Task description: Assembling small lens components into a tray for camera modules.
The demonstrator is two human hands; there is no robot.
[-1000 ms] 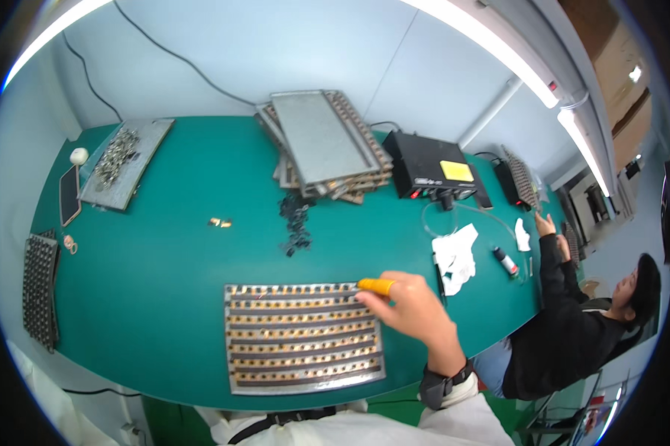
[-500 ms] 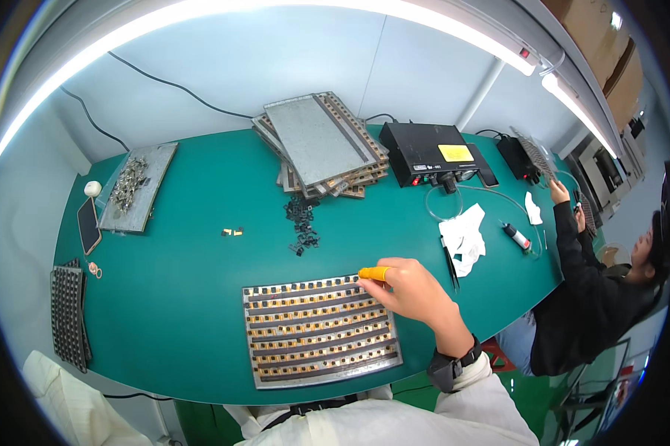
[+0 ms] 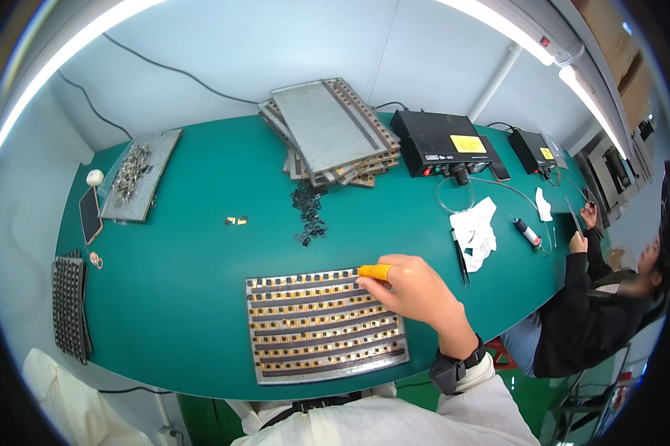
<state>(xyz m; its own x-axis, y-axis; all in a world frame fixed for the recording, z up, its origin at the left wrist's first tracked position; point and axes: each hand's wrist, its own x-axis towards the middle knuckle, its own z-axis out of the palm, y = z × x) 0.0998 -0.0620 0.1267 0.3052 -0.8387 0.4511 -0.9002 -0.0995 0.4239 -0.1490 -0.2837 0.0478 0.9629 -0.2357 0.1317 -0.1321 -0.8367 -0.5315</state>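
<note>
Slotted tray (image 3: 335, 372), rows of small black parts seated along it, is laid flat on the green bench (image 3: 164, 282), close to its near edge. Its far right corner is partly covered by the right hand (image 3: 415, 291); an orange finger sleeve (image 3: 376, 272) is worn on the index finger. Finger and thumb are brought narrow at that corner; whether a part is pinched cannot be told. Left hand is out of view, state cannot be told.

Beyond the tray: loose black pieces (image 3: 309, 215) are scattered, with a tray stack (image 3: 324, 137) piled behind them; two small gold-coloured pieces (image 3: 236, 221) are placed farther left. Right of the tray: tweezers (image 3: 461, 256) and crumpled white tissue (image 3: 474, 232), with a black control box (image 3: 433, 134) set farther back. Well left: dark trays (image 3: 69, 308).

Tray's long axis is run left to right, right end turned slightly away; rows are aligned with it.
</note>
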